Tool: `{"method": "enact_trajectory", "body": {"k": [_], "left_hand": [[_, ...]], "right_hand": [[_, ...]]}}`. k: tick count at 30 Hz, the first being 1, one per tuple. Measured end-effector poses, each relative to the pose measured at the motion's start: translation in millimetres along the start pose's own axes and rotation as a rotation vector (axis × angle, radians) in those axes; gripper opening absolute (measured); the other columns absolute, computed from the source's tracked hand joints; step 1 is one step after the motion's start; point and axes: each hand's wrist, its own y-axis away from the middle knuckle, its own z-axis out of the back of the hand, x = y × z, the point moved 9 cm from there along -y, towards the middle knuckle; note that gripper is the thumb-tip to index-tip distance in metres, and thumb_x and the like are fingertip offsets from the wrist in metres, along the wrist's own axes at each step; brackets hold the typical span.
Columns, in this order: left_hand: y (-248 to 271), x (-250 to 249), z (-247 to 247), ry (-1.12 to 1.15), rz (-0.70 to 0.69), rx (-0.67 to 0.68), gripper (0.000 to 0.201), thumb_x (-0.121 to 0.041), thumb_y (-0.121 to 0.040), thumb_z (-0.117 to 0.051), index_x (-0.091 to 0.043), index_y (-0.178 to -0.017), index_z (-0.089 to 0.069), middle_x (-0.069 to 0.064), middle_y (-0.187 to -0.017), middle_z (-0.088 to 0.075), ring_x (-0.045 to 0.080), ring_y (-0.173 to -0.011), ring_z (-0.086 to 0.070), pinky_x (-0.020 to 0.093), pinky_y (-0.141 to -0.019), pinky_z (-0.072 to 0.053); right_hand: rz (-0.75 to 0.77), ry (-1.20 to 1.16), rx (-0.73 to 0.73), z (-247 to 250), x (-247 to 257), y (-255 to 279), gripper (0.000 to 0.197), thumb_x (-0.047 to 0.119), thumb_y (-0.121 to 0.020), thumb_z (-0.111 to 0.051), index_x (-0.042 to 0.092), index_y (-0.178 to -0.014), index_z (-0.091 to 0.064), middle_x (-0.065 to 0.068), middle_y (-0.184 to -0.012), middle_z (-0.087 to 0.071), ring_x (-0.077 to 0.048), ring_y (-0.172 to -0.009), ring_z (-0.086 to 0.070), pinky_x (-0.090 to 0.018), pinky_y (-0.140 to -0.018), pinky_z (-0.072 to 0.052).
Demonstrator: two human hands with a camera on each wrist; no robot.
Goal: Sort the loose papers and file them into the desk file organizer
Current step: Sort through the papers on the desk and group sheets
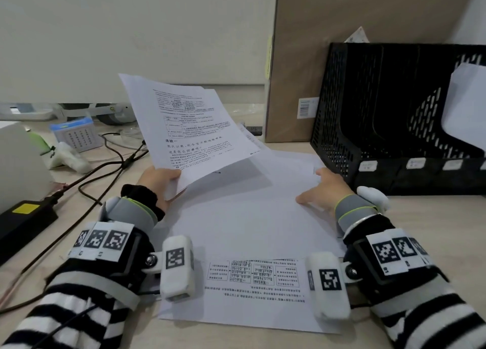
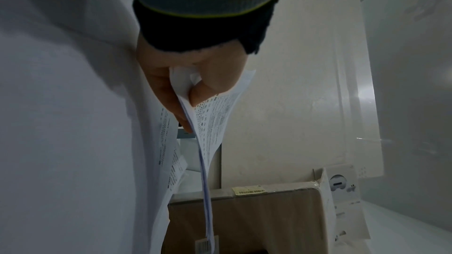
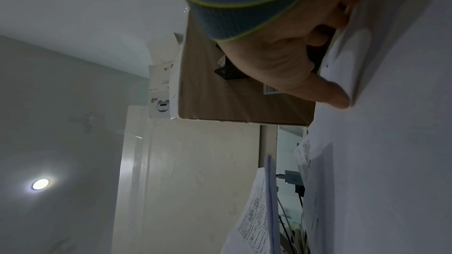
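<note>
While the printed sheets (image 1: 189, 127) stand raised above the desk (image 1: 420, 217), pinched at their lower corner by your left hand (image 1: 160, 183), your right hand (image 1: 326, 190) rests with fingers spread flat on the loose papers (image 1: 249, 217), beside the black file organizer (image 1: 394, 117).

Two hands (image 1: 160, 183), one black file organizer (image 1: 394, 117), one cardboard box (image 1: 294, 59), one power brick (image 1: 23, 219).

right hand (image 3: 281, 65) on papers (image 3: 391, 142), cardboard box (image 3: 220, 99)
</note>
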Motion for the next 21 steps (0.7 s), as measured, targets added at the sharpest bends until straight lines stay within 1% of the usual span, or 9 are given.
{"method": "enact_trajectory", "body": {"k": [3, 6, 9, 11, 14, 16, 17, 19, 21], "left_hand": [[-1, 3, -4, -0.035, 0.006, 0.040, 0.040, 0.006, -0.093, -0.044, -0.009, -0.128, -0.052, 0.010, -0.120, -0.062, 0.025, -0.089, -0.061, 0.036, -0.075, -0.051], [-4, 6, -1, -0.064, 0.032, 0.036, 0.040, 0.005, -0.092, -0.045, -0.008, -0.130, -0.052, 0.011, -0.118, -0.063, 0.026, -0.086, -0.062, 0.036, -0.068, -0.054], [-6, 8, 4, -0.090, 0.063, 0.018, 0.043, 0.002, -0.091, -0.050, -0.007, -0.132, -0.051, 0.013, -0.125, -0.062, 0.031, -0.096, -0.062, 0.038, -0.081, -0.049], [-7, 10, 6, -0.091, 0.074, 0.011, 0.043, 0.001, -0.090, -0.051, -0.008, -0.132, -0.051, 0.013, -0.126, -0.062, 0.032, -0.104, -0.061, 0.040, -0.084, -0.049], [-6, 11, 4, -0.077, 0.072, 0.021, 0.039, 0.002, -0.091, -0.049, -0.007, -0.128, -0.054, 0.011, -0.116, -0.065, 0.029, -0.094, -0.062, 0.038, -0.080, -0.051], [-6, 12, 2, -0.074, 0.060, 0.035, 0.035, 0.003, -0.092, -0.047, -0.008, -0.124, -0.055, 0.009, -0.102, -0.066, 0.025, -0.083, -0.062, 0.035, -0.072, -0.051], [-6, 12, 1, -0.074, 0.059, 0.037, 0.035, 0.003, -0.092, -0.047, -0.009, -0.124, -0.055, 0.008, -0.100, -0.065, 0.023, -0.080, -0.061, 0.034, -0.069, -0.051], [-7, 12, 1, -0.081, 0.055, 0.031, 0.037, 0.003, -0.092, -0.047, -0.008, -0.126, -0.055, 0.010, -0.106, -0.065, 0.023, -0.080, -0.061, 0.034, -0.069, -0.050], [-9, 12, 2, -0.086, 0.057, 0.030, 0.038, 0.003, -0.092, -0.048, -0.007, -0.128, -0.054, 0.011, -0.110, -0.064, 0.023, -0.080, -0.061, 0.034, -0.070, -0.051]], "right_hand": [[0.039, -0.162, 0.032, -4, 5, 2, 0.080, 0.016, -0.073, -0.079, 0.019, -0.142, -0.038, -0.007, -0.144, -0.037, -0.023, -0.118, -0.047, -0.034, -0.097, -0.044], [0.077, -0.289, 0.032, -4, 9, 4, 0.063, 0.008, -0.077, -0.076, 0.017, -0.133, -0.049, -0.006, -0.140, -0.041, -0.017, -0.103, -0.045, -0.028, -0.086, -0.040], [0.086, -0.376, -0.055, 4, 6, 3, 0.055, -0.001, -0.076, -0.073, 0.012, -0.127, -0.055, -0.009, -0.139, -0.044, -0.021, -0.114, -0.047, -0.026, -0.089, -0.038], [0.090, -0.382, -0.062, 4, 5, 3, 0.054, -0.001, -0.077, -0.073, 0.012, -0.126, -0.056, -0.010, -0.139, -0.045, -0.022, -0.118, -0.048, -0.025, -0.087, -0.037], [0.084, -0.351, -0.032, 0, 7, 2, 0.051, 0.004, -0.077, -0.074, 0.014, -0.124, -0.056, -0.008, -0.135, -0.047, -0.020, -0.111, -0.047, -0.028, -0.088, -0.039], [0.071, -0.350, -0.015, -3, 6, 0, 0.051, 0.005, -0.077, -0.074, 0.015, -0.123, -0.056, -0.008, -0.136, -0.047, -0.023, -0.117, -0.048, -0.031, -0.092, -0.042], [0.068, -0.354, -0.008, -4, 6, -1, 0.050, 0.005, -0.077, -0.074, 0.015, -0.123, -0.056, -0.008, -0.136, -0.046, -0.024, -0.119, -0.048, -0.032, -0.093, -0.042], [0.067, -0.353, -0.005, -5, 5, -1, 0.048, 0.005, -0.078, -0.074, 0.016, -0.122, -0.057, -0.007, -0.136, -0.045, -0.024, -0.120, -0.048, -0.032, -0.091, -0.042], [0.075, -0.357, -0.030, -2, 4, -2, 0.048, 0.004, -0.078, -0.073, 0.014, -0.122, -0.058, -0.009, -0.136, -0.045, -0.025, -0.123, -0.047, -0.033, -0.094, -0.042]]}}
